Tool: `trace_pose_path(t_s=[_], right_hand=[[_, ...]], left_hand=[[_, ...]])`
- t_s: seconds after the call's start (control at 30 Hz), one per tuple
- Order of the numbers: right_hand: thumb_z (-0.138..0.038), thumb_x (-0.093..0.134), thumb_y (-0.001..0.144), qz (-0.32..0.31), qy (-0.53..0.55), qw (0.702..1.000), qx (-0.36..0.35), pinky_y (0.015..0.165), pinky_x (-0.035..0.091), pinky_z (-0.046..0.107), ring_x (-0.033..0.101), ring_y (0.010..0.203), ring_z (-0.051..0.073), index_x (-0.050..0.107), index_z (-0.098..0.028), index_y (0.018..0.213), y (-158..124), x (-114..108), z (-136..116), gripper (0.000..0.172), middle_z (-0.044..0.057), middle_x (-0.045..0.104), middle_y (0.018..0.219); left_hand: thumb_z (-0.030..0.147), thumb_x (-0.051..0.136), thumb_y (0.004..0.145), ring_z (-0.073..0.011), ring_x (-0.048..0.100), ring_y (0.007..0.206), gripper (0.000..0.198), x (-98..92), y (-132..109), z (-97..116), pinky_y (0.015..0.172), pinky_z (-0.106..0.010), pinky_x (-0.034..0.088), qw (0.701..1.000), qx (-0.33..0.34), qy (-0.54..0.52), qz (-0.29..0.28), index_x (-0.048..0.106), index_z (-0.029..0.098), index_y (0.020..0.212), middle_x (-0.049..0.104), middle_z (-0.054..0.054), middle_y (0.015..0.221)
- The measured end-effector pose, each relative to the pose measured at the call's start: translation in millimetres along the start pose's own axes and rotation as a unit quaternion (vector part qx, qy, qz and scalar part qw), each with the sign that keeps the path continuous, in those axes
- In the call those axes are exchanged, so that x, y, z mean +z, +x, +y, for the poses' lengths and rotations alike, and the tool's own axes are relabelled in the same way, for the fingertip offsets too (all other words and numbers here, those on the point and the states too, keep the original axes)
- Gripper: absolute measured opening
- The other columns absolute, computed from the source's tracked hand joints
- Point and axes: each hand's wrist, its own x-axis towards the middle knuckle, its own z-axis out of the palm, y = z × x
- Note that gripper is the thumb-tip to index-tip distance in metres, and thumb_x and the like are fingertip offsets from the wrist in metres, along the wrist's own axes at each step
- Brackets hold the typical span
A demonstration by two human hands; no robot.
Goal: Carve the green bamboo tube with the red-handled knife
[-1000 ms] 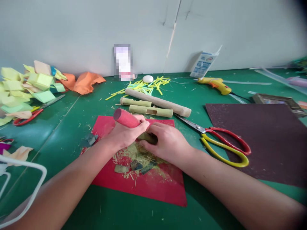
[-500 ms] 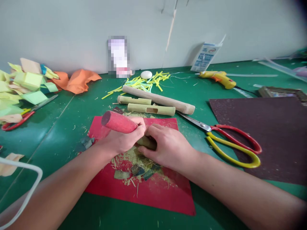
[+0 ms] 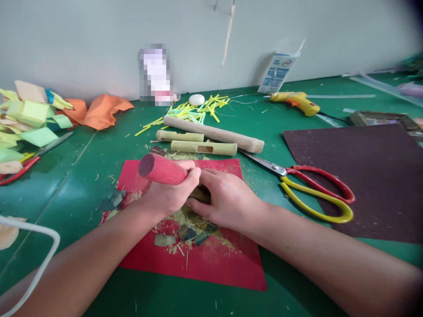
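Observation:
My left hand (image 3: 172,191) is closed round a tool with a thick red handle (image 3: 161,169); its working end is hidden behind my fingers. Close beside it, my right hand (image 3: 228,193) grips a short bamboo piece (image 3: 201,194), mostly covered by the fingers. Both hands are over a red sheet (image 3: 228,270) strewn with pale shavings and dark chips (image 3: 187,233). Just beyond the sheet lie two cut bamboo tubes, the nearer one (image 3: 185,146) with a rectangular opening. Behind them rests a long wooden stick (image 3: 214,133).
Large scissors (image 3: 313,189) with red and yellow handles lie right, partly on a dark brown board (image 3: 357,167). Farther back is a yellow glue gun (image 3: 297,102). Folded papers (image 3: 29,114), orange paper (image 3: 107,111) and another pair of scissors (image 3: 33,163) are left. Yellow-green sticks (image 3: 191,112) lie at the back.
The camera view has turned slightly, so the table and its things sit a little farther left and up. Both hands keep their grips with only slight movement.

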Motion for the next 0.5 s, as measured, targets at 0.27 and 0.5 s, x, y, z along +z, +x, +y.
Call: trace_pose_path(t_s=[0.27, 0.5], right_hand=[[-0.036, 0.060, 0.084, 0.007, -0.018, 1.000, 0.024, 0.067, 0.039, 0.032, 0.065, 0.085, 0.023, 0.063, -0.017, 0.092, -2.0, -1.0, -2.7, 0.021, 0.007, 0.071, 0.096], [-0.032, 0.062, 0.082, 0.005, 0.025, 0.999, 0.039, 0.063, 0.037, 0.029, 0.062, 0.077, 0.019, 0.065, -0.018, 0.086, 0.1, -4.0, -3.3, 0.015, 0.005, 0.072, 0.089]], left_hand=[[0.029, 0.049, 0.090, -0.0104, 0.042, 0.054, 0.033, -2.9, -0.4, 2.1, 0.052, -0.027, 0.032, 0.997, 0.001, 0.076, -0.022, 0.040, 0.020, 0.059, 0.045, 0.004, 0.057], [0.024, 0.045, 0.091, -0.0096, 0.040, 0.055, 0.033, -0.7, 0.4, 1.2, 0.053, -0.027, 0.030, 0.998, 0.026, 0.064, -0.012, 0.034, 0.020, 0.059, 0.040, 0.005, 0.057]])
